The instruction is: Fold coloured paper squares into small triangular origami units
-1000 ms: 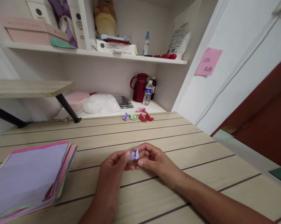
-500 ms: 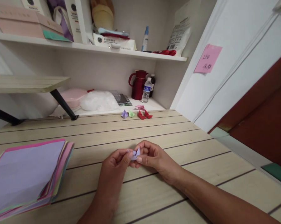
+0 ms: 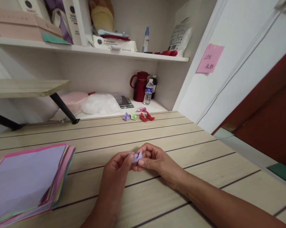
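Observation:
A small folded lilac paper piece (image 3: pixel 136 157) is pinched between the fingertips of my left hand (image 3: pixel 115 175) and my right hand (image 3: pixel 154 161), just above the wooden table (image 3: pixel 181 148). Both hands meet at the table's middle, thumbs and forefingers closed on the paper. Most of the piece is hidden by my fingers. Left of my hands lies a stack of coloured paper sheets (image 3: pixel 26 177), lilac sheet on top.
Several small folded paper figures (image 3: pixel 138 116), lilac, green, pink and red, sit at the table's far edge. Behind them a low shelf holds a red jug (image 3: pixel 140 86), a water bottle (image 3: pixel 148 92) and a white bag (image 3: pixel 100 104). A small raised wooden stand (image 3: pixel 26 88) is at left.
My fingers have pressed the lilac piece flatter and lower between them. The view has tilted slightly; hands stay in the same spot.

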{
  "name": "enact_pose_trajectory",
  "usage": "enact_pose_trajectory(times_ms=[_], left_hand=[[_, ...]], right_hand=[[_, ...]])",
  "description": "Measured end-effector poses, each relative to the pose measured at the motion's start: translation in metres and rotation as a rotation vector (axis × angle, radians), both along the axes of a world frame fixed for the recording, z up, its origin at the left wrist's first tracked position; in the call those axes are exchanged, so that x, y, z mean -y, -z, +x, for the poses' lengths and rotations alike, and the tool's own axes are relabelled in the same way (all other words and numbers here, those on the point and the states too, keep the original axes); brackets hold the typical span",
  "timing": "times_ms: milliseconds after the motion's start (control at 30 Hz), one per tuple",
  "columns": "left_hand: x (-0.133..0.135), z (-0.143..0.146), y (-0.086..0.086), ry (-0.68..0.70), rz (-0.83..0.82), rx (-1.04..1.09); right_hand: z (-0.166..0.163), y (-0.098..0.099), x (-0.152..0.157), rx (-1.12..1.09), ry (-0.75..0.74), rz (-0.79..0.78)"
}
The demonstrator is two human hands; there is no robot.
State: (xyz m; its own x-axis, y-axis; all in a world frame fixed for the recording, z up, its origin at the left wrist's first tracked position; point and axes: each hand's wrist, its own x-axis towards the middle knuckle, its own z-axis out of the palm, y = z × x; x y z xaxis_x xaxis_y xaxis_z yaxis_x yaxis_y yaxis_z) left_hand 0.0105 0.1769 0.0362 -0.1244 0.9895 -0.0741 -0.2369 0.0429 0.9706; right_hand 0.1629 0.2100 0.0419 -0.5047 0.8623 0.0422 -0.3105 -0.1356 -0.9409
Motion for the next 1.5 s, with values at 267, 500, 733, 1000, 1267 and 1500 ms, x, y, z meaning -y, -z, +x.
enact_pose_trajectory(times_ms=[267,500,733,1000,1267,1500], left_hand=[[0.0,0.001,0.0,0.072,-0.002,0.102],[0.005,0.002,-0.002,0.03,-0.02,0.049],[0.005,0.004,0.0,0.002,-0.011,0.047],[0.005,0.005,-0.003,-0.05,-0.042,0.088],[0.005,0.005,0.0,-0.047,0.023,0.027],[-0.001,0.006,0.01,-0.017,0.12,0.052]], right_hand=[[0.002,-0.002,0.0,-0.001,0.051,-0.044],[0.001,-0.002,0.001,-0.037,0.053,-0.012],[0.0,0.002,0.001,-0.039,0.077,0.017],[0.001,-0.001,-0.001,-0.013,0.06,-0.006],[0.0,0.007,0.0,0.09,0.139,0.097],[0.006,0.008,-0.005,0.32,0.224,0.37]])
